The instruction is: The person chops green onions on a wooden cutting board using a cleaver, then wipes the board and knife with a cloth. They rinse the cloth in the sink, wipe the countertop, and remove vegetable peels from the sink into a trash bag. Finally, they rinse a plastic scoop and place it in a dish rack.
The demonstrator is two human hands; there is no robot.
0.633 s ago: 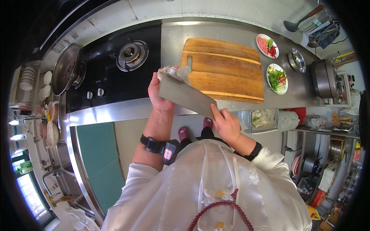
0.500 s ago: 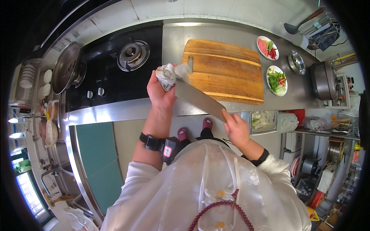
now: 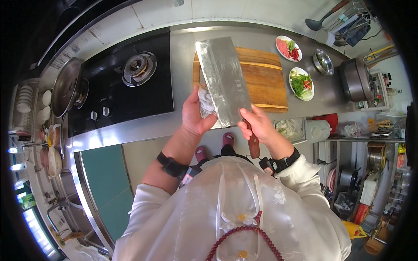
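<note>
My right hand [image 3: 260, 126] grips the wooden handle of a cleaver [image 3: 224, 78]. Its broad steel blade is raised and points away from me, one flat side facing up. In my left hand [image 3: 196, 114] is a crumpled white cloth [image 3: 206, 102], pressed close to the blade's left edge; part of the cloth is hidden behind the blade. Beyond and below the cleaver lies a wooden cutting board [image 3: 263, 82] on the steel counter, partly covered from sight by the blade.
Right of the board stand a plate of sliced pink and red food [image 3: 288, 48], a plate of chopped greens [image 3: 301, 84], a metal bowl [image 3: 323, 62] and a dark pot [image 3: 358, 80]. On the left are a black gas stove [image 3: 117, 93] and a wok [image 3: 66, 89].
The cleaver has swung from slanting across my body to pointing away, its broad side now showing. My left hand and the cloth have shifted to the blade's left edge.
</note>
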